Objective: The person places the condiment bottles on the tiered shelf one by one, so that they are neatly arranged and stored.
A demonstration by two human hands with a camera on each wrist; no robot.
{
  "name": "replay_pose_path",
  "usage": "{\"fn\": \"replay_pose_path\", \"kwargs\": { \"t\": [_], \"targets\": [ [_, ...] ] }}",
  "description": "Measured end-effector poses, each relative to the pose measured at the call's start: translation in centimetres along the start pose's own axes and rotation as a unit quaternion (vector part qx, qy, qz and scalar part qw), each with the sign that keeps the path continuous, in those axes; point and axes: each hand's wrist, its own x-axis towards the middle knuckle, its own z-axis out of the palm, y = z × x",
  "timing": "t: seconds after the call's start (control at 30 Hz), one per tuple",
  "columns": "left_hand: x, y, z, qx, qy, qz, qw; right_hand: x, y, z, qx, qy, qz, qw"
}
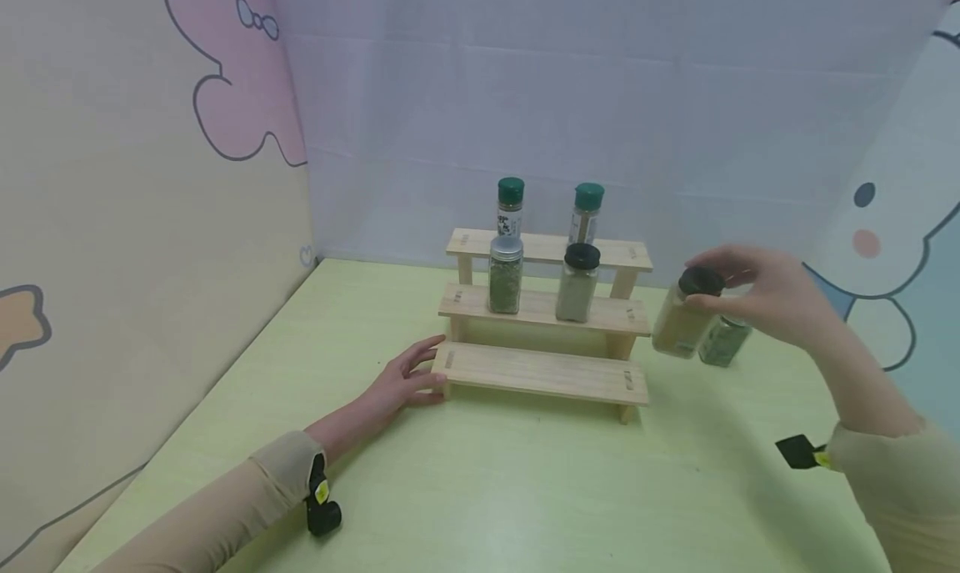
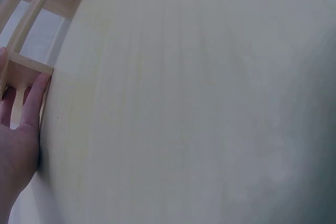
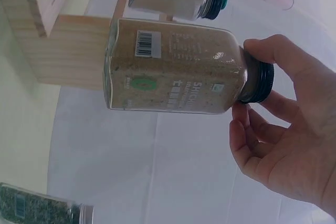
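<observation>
My right hand (image 1: 772,294) pinches the black cap of a square glass spice jar (image 3: 173,66) with tan seasoning inside. This jar hangs slightly tilted, just right of a three-step wooden rack (image 1: 540,369). My left hand (image 1: 397,381) touches the left end of the rack's lowest step; in the left wrist view its fingers (image 2: 35,98) lie at the step's end and leg. On the middle step stand a green herb jar (image 1: 505,281) with a grey lid and a pale spice jar (image 1: 577,289) with a black lid. Two green-capped bottles, left (image 1: 511,206) and right (image 1: 587,210), stand on the top step.
Behind the held jar, another herb jar (image 1: 724,342) stands on the light table (image 1: 480,481). A pale cloth wall (image 1: 600,114) rises behind the rack, and printed panels border the left and right sides.
</observation>
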Motion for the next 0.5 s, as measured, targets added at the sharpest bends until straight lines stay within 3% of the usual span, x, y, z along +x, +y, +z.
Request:
{"fn": "replay_pose_path", "kwargs": {
  "t": [0.27,0.5],
  "targets": [
    [0.0,0.1,-0.1,0.006,-0.005,0.003,1.0000,-1.0,-3.1,0.8,0.026,0.014,-0.050,0.9983],
    [-0.1,0.1,-0.1,0.010,-0.006,0.005,0.9999,-1.0,-5.3,2.8,0.024,0.021,-0.100,0.9945]
  ]
}}
